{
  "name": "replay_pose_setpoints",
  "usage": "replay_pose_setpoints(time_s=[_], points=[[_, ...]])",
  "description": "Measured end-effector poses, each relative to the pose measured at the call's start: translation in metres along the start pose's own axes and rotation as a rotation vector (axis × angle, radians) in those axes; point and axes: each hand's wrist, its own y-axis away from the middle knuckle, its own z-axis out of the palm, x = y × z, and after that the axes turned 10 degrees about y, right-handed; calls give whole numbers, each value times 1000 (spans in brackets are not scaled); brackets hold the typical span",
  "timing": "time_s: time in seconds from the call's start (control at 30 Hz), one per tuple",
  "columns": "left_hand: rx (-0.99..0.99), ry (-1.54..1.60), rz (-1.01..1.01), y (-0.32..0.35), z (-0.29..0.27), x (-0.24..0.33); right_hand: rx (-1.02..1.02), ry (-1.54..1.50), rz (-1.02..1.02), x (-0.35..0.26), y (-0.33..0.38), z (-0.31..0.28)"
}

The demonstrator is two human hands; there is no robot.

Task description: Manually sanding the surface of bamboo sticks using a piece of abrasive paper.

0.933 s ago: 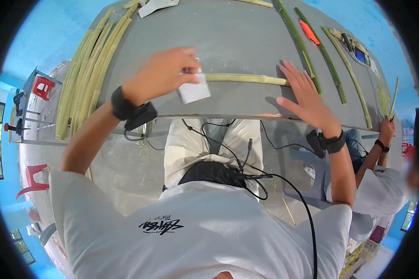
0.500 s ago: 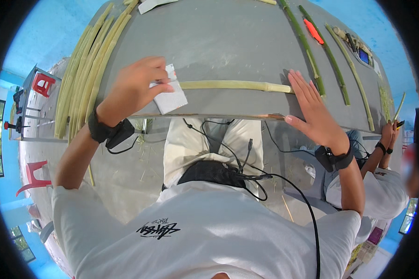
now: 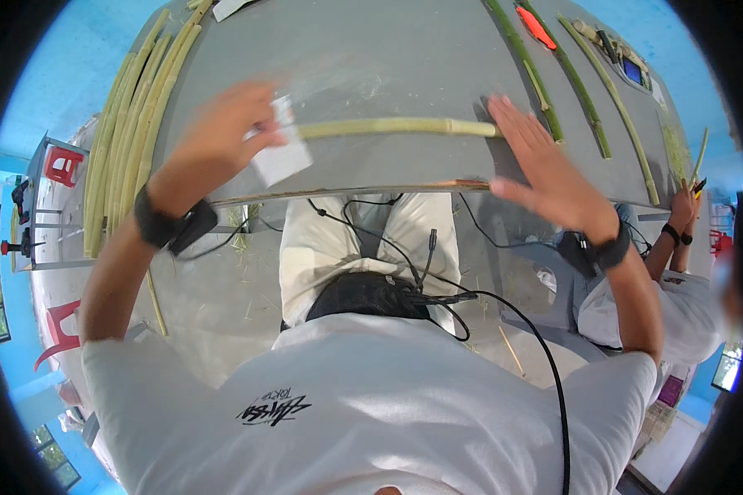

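Thumb and fingers of the left hand [image 3: 223,132], blurred, pinch a white sheet [image 3: 286,161] at the visible left end of a pale green stick [image 3: 388,126]; whether the sheet wraps the stick cannot be told. From these fingers the stick extends rightward, its long axis roughly parallel to the near edge of the grey table [image 3: 347,58]. The right hand [image 3: 553,177] lies nearer, its extended fingers close together at the opposite end, thumb spread apart. Beyond, pale stalks [image 3: 161,107] lie at left and green stalks [image 3: 582,103] at right.
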Motion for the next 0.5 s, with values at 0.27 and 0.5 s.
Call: replay_pose_setpoints(time_s=[0.27,0.5], points=[[-147,95,-163,-38,11,5,25,-7,19,22,-33,2],[-196,91,-105,-78,48,6,1,-46,65,31,-63,-5]])
